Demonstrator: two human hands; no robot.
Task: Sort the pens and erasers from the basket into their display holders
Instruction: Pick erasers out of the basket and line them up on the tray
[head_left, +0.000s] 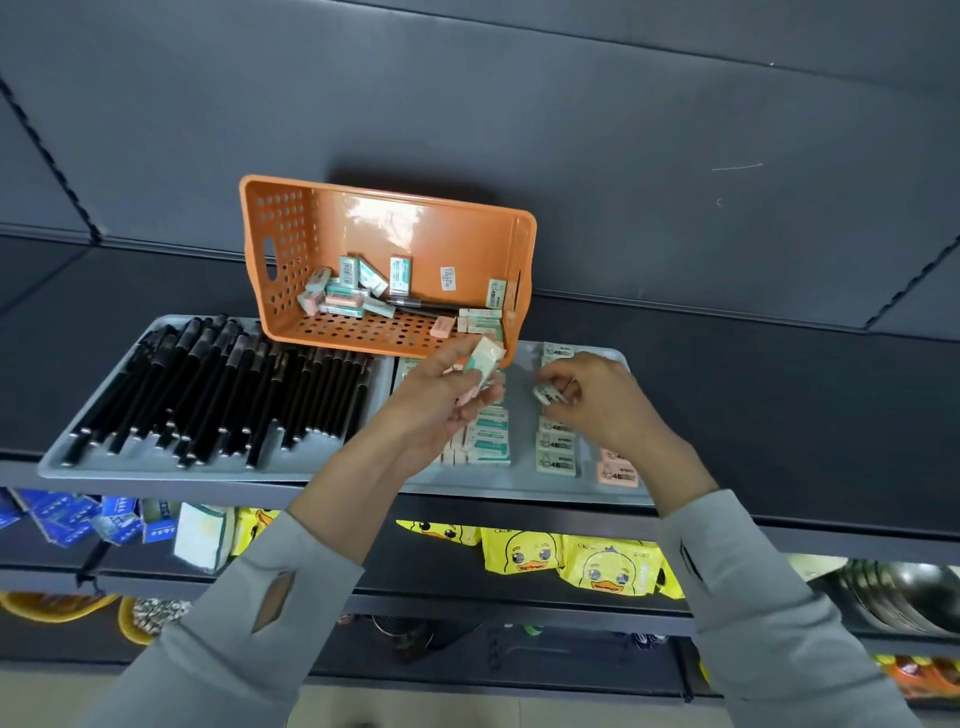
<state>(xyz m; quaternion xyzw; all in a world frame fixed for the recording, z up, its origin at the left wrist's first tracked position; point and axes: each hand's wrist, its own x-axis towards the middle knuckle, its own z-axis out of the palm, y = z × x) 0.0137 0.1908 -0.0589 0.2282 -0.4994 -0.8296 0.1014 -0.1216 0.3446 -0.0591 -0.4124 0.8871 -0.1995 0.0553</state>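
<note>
An orange basket (291, 244) is tipped toward me on the shelf, with several erasers (353, 291) and one black pen (415, 304) inside. In front of it lies a grey display tray (93, 462): black pens (218, 395) fill its left part, and rows of green erasers (485, 436) and white erasers (557, 449) fill its right part. My left hand (441, 405) holds a few erasers, a green one (485, 358) uppermost, just below the basket's front edge. My right hand (597, 400) pinches a white eraser (548, 393) over the white row.
Two pink erasers (618, 470) lie at the tray's right end. The shelf below carries blue packets (57, 519) and yellow duck packs (571, 561). Dark pans (904, 597) sit at the lower right. A dark back panel rises behind the basket.
</note>
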